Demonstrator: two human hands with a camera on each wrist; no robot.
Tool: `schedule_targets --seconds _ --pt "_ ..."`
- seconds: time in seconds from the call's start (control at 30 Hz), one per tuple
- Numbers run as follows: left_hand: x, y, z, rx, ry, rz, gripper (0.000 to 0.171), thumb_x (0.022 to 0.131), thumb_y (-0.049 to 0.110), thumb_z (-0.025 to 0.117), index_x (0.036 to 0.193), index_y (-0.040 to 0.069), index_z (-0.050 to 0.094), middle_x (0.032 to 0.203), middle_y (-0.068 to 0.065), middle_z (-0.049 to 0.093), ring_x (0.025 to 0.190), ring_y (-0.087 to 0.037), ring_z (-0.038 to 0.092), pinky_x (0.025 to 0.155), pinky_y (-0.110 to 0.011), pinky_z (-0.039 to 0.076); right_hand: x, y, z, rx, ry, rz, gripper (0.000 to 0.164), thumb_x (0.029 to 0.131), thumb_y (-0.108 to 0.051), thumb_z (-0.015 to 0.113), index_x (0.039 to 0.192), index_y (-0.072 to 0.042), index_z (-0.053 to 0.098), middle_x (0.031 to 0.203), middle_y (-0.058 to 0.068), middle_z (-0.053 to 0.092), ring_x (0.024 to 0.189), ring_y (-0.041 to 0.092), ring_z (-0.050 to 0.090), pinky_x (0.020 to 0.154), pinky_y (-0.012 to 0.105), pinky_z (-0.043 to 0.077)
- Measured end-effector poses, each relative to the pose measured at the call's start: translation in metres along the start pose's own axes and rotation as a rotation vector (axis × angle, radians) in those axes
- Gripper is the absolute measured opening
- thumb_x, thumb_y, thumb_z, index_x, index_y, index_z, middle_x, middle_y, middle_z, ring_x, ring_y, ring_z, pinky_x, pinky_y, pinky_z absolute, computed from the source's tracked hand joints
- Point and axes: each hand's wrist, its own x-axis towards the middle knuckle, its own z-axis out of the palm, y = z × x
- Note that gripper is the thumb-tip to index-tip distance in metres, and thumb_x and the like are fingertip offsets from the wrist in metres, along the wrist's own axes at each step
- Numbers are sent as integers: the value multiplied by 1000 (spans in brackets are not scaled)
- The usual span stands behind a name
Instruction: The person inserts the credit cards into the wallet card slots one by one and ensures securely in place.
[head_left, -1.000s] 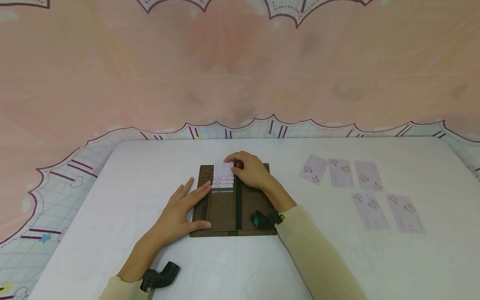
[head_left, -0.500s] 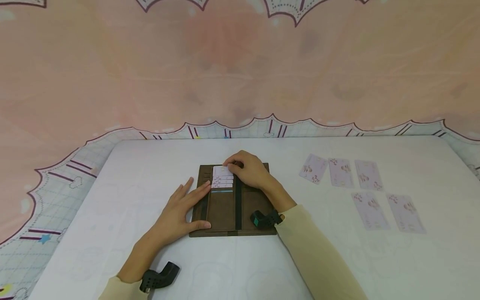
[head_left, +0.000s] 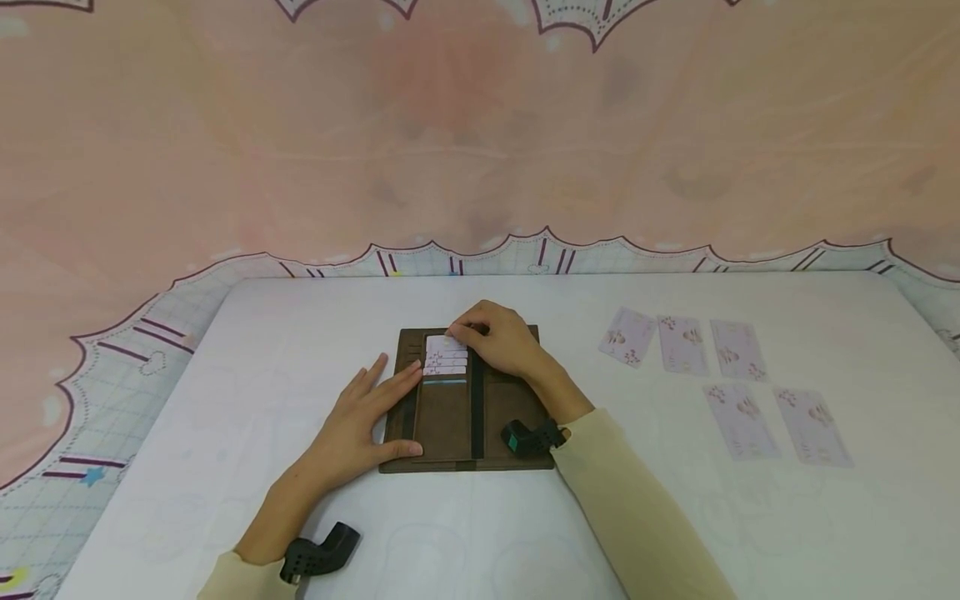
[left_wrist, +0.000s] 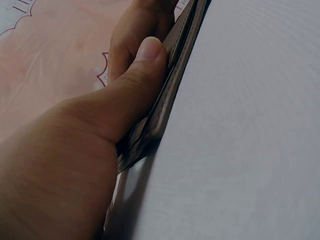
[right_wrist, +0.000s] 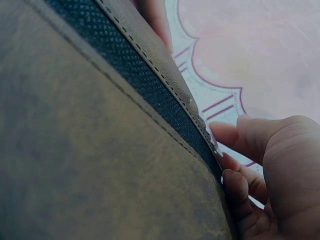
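Observation:
An open brown wallet (head_left: 450, 429) lies flat, with several pale printed cards (head_left: 446, 362) stacked in stepped slots on its left half. My left hand (head_left: 367, 412) rests on the wallet's left side, fingers spread, fingertips beside the cards and thumb lower down. In the left wrist view the thumb (left_wrist: 132, 75) lies over the wallet's edge. My right hand (head_left: 502, 337) bends over the top of the wallet, its thumb and index finger pinching the uppermost card near its top right corner. The right wrist view shows the curled fingers at the thin card edge (right_wrist: 212, 137).
To the right, several similar cards lie apart in two rows, among them one card (head_left: 627, 337) at the upper left and another (head_left: 812, 427) at the lower right. They rest on a white tabletop (head_left: 465, 533). A patterned cloth (head_left: 450, 167) hangs behind the far edge.
The uppermost card has slid down into its slot, so less of it shows. My right thumb and index finger have come closer together. The left hand stays in place.

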Motion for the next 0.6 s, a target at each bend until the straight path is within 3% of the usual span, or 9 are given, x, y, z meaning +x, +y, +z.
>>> schedule_targets --seconds 0.23,0.6 --pt "0 -1 -1 9 8 42 92 72 51 77 148 18 38 151 0 36 144 -35 11 114 -55 8 -1 1 0 11 6 -31 19 94 -30 61 94 -19 77 97 -5 63 89 11 56 80 31 47" --pt "0 -1 -2 7 2 34 91 73 52 76 148 18 38 151 -1 36 144 -35 10 114 -55 8 -3 2 -1 24 -7 -39 21 95 -29 60 94 -17 77 99 -4 61 92 13 56 82 32 46"
